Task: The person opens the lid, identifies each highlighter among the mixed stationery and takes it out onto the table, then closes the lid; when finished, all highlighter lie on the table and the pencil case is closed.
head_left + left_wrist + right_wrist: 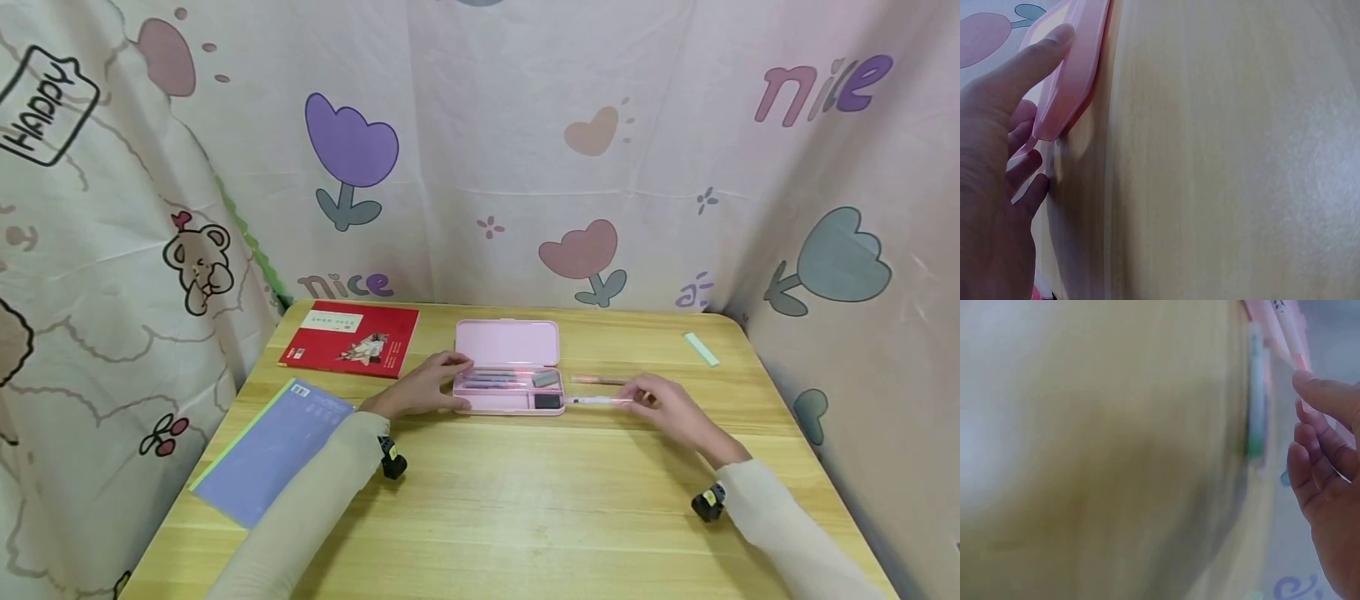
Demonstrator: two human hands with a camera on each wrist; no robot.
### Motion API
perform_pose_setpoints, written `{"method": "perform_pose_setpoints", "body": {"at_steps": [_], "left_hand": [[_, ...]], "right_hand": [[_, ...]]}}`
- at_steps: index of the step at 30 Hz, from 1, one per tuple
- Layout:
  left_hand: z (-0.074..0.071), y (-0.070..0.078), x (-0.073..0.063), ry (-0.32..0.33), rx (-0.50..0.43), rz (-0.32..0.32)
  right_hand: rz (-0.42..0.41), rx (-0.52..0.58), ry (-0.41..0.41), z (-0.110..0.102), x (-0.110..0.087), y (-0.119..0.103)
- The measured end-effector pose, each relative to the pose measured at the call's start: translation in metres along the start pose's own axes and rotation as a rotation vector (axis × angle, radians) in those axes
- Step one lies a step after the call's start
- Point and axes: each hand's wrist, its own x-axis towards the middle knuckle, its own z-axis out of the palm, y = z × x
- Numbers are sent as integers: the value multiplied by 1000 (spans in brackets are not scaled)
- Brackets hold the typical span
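A pink pencil case (495,410) lies on the table with its lid (507,342) swung back. Several pens (495,379), a greyish block (545,379) and a black block (547,402) are inside. My left hand (420,387) holds the left end of the case, thumb on its near wall and fingers round the far side, as the left wrist view shows. Between thumb and forefinger, my right hand (667,404) pinches a white and pink pen (1291,331), its tip pointing left by the case's right end. Loose pens (1256,394) lie beyond that hand.
To the left are a red book (352,337) and a blue-covered notebook (270,450) with a green edge. A pale green strip (701,349) lies at the back right. A patterned cloth (480,150) hangs behind the wooden table (525,517).
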Motion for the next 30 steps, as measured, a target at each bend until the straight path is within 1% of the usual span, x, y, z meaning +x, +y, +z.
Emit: {"method": "perform_pose_setpoints", "body": {"at_steps": [5, 12, 16, 21, 30], "left_hand": [[0, -1, 1, -2, 2, 4], [0, 0, 1, -2, 8, 2], [0, 0, 0, -2, 9, -1], [-1, 1, 0, -7, 1, -2], [0, 1, 0, -1, 16, -6]], "right_hand": [[0, 19, 5, -1, -16, 10], [49, 28, -20, 1, -28, 19], [34, 8, -8, 4, -30, 22], [19, -69, -10, 7, -29, 23], [39, -82, -8, 6, -29, 21]]}}
